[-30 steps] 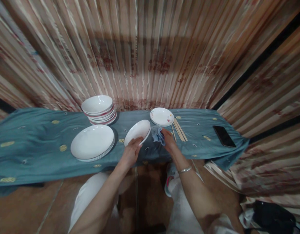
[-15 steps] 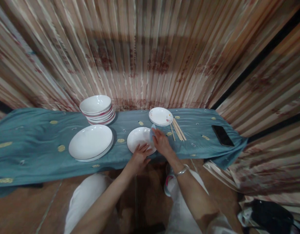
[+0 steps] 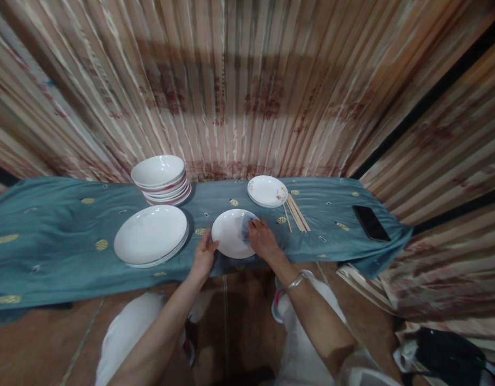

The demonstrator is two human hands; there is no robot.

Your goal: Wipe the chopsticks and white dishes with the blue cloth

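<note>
A white plate lies near the front edge of the cloth-covered table. My left hand grips its left rim, the thumb on the upper side and the fingers along the outer edge. Pressed on the right part of the plate is a small bluish cloth, blurred and partly covered; whether it is a cloth or a sponge is hard to make out. My right hand is closed on it. Behind the plate sits a smaller stack of flower-patterned plates, with several wooden chopsticks beside it.
To the left are stacked large oval plates and, behind them, a stack of bowls. A black phone lies at the right on the teal tablecloth. A pleated curtain hangs behind the table.
My left hand has moved left, from the plate's front surface to its left rim. My right hand has brought the bluish cloth down from the far right rim onto the plate's surface.
</note>
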